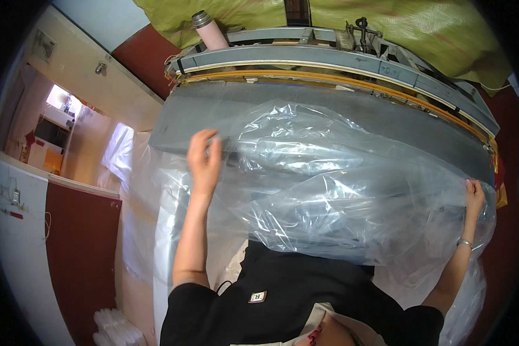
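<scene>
A large clear plastic sheet (328,161) lies rumpled and shiny over a grey work surface (196,109) in front of me. My right hand (474,196), with a bracelet at the wrist, pinches the sheet's edge at the far right. On the left, my left hand (205,161) is raised over the surface with its fingers curled together at the sheet's left side. The film there is faint, and the fingers partly hide where they grip it. Loose plastic hangs down past the right forearm and toward my body.
Along the far edge runs a curved-looking grey metal frame (259,56) with yellow strips and a clamp (361,34). A pink bottle (212,33) stands behind it. More clear film (170,213) hangs at the left, near a window opening. Bundled plastic (116,328) lies lower left.
</scene>
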The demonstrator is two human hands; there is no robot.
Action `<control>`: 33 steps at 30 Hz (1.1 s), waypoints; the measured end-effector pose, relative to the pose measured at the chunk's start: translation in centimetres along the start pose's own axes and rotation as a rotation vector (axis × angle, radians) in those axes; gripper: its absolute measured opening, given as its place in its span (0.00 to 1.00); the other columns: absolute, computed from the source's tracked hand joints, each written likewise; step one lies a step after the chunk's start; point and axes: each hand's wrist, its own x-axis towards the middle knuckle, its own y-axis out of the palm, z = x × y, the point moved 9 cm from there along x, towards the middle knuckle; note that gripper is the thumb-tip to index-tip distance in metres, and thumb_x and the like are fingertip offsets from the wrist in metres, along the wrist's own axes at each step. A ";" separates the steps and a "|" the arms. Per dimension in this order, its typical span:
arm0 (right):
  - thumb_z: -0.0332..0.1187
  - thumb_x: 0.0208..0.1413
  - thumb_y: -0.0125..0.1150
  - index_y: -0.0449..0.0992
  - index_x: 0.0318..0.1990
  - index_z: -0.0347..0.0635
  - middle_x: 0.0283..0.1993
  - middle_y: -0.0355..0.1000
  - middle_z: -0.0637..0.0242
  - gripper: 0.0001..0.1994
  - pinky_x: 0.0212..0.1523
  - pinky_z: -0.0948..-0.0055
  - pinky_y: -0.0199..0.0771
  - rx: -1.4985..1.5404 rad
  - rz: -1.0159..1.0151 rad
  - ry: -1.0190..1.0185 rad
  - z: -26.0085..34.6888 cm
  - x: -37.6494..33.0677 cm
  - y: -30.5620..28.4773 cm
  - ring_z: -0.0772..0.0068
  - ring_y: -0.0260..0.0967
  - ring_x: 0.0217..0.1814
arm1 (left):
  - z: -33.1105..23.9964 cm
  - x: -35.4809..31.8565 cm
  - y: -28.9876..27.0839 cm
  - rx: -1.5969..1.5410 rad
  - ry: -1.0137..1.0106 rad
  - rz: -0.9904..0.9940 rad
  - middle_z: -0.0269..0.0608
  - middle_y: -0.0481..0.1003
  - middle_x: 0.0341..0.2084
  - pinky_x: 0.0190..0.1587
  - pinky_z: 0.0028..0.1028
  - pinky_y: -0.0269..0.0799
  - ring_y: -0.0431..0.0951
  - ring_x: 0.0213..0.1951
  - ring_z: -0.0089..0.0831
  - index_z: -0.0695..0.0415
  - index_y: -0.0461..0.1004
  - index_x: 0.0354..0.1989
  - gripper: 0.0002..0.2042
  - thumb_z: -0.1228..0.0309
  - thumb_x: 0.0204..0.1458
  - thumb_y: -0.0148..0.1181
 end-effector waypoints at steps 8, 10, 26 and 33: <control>0.36 0.51 0.55 0.66 0.24 0.38 0.20 0.58 0.76 0.11 0.27 0.84 0.54 0.010 -0.009 -0.004 0.6 0.1 0.2 0.85 0.51 0.24 | -1.0 -2.2 10.3 0.193 0.271 0.575 0.50 0.58 0.55 0.56 0.39 0.53 0.54 0.59 0.46 0.63 0.62 0.51 0.27 0.59 0.46 0.56; 0.35 0.51 0.56 0.66 0.24 0.38 0.20 0.57 0.77 0.11 0.26 0.84 0.54 0.045 -0.001 0.006 -0.4 0.1 0.2 0.85 0.51 0.24 | -0.5 -2.3 9.4 0.197 0.247 0.517 0.49 0.59 0.55 0.55 0.40 0.54 0.57 0.56 0.47 0.63 0.62 0.51 0.29 0.55 0.45 0.55; 0.32 0.51 0.57 0.73 0.33 0.38 0.32 0.65 0.75 0.07 0.41 0.85 0.58 0.428 -0.182 0.196 -5.7 -0.6 -6.4 0.84 0.59 0.36 | 5.3 5.6 8.7 0.191 0.002 0.054 0.40 0.70 0.29 0.38 0.34 0.67 0.69 0.39 0.42 0.60 0.69 0.31 0.11 0.69 0.39 0.61; 0.36 0.52 0.55 0.73 0.34 0.39 0.32 0.68 0.73 0.09 0.38 0.84 0.60 0.267 -0.259 0.093 -4.8 3.4 -4.7 0.83 0.62 0.34 | 4.8 7.8 9.7 0.338 0.120 0.099 0.43 0.72 0.26 0.33 0.40 0.64 0.70 0.34 0.44 0.59 0.70 0.22 0.06 0.69 0.42 0.57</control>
